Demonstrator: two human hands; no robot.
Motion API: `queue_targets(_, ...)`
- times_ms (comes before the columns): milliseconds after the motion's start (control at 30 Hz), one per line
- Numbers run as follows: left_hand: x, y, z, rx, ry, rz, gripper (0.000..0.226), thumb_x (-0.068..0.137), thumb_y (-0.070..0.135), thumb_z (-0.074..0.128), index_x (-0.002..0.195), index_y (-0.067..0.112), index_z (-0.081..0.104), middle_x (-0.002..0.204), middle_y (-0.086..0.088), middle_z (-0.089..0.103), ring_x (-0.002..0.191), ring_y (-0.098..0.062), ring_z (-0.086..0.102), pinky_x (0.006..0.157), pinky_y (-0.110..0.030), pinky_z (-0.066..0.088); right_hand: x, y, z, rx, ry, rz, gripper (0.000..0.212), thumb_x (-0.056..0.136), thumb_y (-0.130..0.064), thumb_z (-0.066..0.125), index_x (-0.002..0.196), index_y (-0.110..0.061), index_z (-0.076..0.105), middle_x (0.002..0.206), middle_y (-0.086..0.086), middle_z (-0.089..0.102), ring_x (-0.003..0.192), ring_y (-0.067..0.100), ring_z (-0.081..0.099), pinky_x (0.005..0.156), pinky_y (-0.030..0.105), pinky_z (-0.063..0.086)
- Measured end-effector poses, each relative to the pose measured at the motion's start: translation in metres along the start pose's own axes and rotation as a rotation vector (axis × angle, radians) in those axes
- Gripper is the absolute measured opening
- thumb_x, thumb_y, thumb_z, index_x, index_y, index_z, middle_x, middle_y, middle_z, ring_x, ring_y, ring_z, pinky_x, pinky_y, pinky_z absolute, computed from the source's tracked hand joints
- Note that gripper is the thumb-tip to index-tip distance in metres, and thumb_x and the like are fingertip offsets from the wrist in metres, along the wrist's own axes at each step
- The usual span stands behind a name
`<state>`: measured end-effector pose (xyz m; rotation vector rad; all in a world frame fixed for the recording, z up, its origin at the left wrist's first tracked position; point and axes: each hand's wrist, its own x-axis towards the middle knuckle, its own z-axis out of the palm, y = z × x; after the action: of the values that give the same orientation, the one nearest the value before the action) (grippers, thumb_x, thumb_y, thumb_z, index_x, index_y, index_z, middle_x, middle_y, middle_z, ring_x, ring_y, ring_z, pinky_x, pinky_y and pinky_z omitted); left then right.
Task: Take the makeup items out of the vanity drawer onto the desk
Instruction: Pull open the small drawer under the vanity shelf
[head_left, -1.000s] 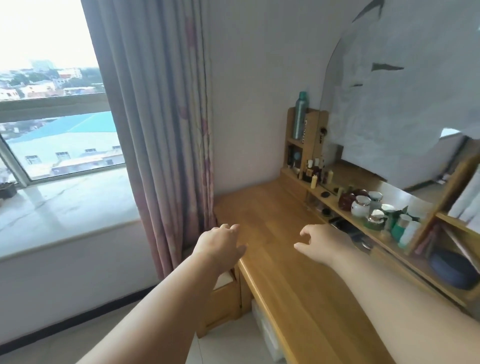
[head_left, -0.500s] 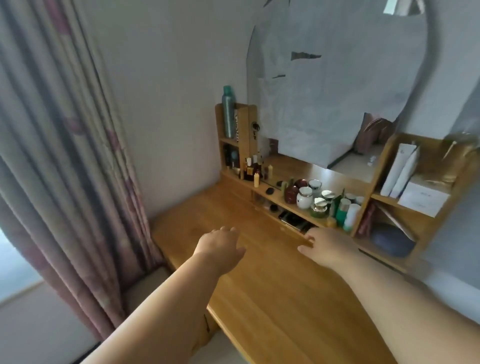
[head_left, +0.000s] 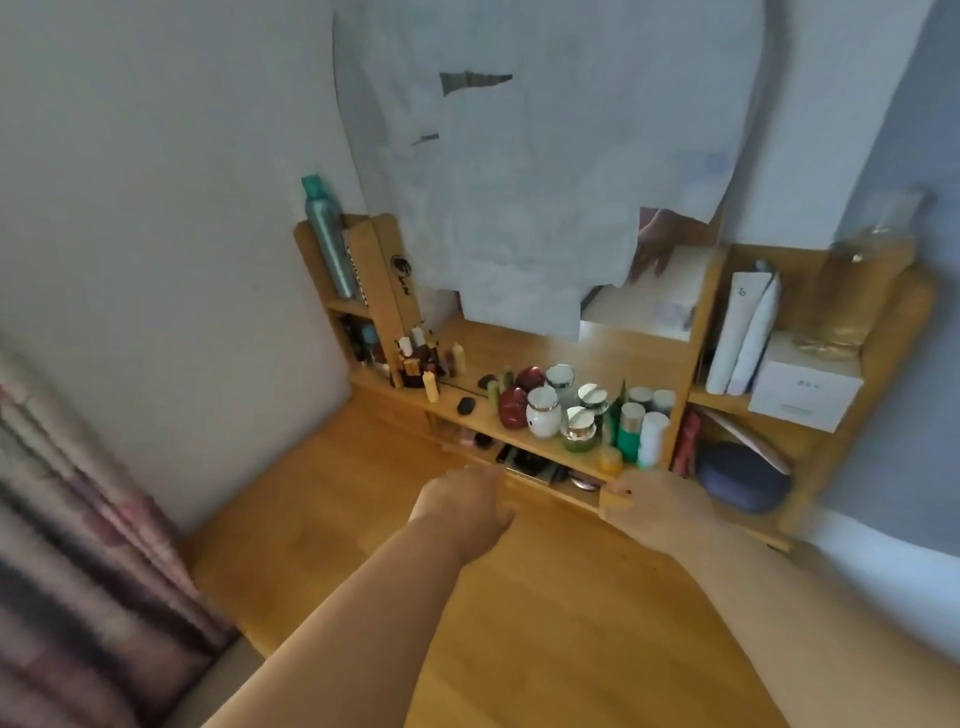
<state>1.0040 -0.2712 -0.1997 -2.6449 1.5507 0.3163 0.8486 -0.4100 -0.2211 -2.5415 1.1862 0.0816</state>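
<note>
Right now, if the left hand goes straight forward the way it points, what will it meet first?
Most likely the wooden front edge of the shallow drawer under the shelf; the left hand is already almost at it. Depth is unclear because of blur.

A shallow wooden drawer (head_left: 540, 486) stands pulled open at the frame's centre under the shelf, dark blurred makeup items (head_left: 524, 460) lying flat inside it, while the bare wooden tabletop (head_left: 545, 623) fills the lower middle.

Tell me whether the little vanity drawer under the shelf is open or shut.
Open, partly. The drawer juts out from under the shelf, and dark makeup items show inside. Both hands are at its front edge.
</note>
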Motion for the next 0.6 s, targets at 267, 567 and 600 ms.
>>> queue_targets(267,0.061,0.015,0.010,-0.045,-0.006,0.196,0.047,0.091,0.040,0.044,0.133,0.021,0.037,0.133,-0.005,0.050,0.115,-0.024,0.051,0.091,-0.042,0.048,0.009,0.036,0.009,0.076,-0.004,0.248,0.023,0.083,-0.044,0.053,0.097,-0.028,0.061,0.092,-0.004,0.062,0.087,0.017,0.058,0.067,0.029,0.043)
queue_targets(567,0.123,-0.002,0.027,-0.039,-0.039,0.455,0.045,0.090,0.041,0.045,0.130,0.022,0.039,0.123,-0.004,0.054,0.110,-0.025,0.054,0.086,-0.039,0.048,0.009,0.021,0.022,0.090,0.079,0.519,0.037,0.087,-0.042,0.054,0.120,-0.025,0.056,0.119,-0.002,0.060,0.107,0.018,0.054,0.078,0.026,0.041)
queue_targets(600,0.127,-0.002,0.027,-0.048,-0.044,0.475,0.045,0.090,0.041,0.045,0.131,0.022,0.039,0.123,-0.004,0.054,0.111,-0.024,0.053,0.087,-0.039,0.048,0.008,0.020,0.023,0.103,0.089,0.542,0.037,0.088,-0.041,0.053,0.121,-0.025,0.056,0.119,-0.002,0.060,0.106,0.017,0.054,0.078,0.025,0.041)
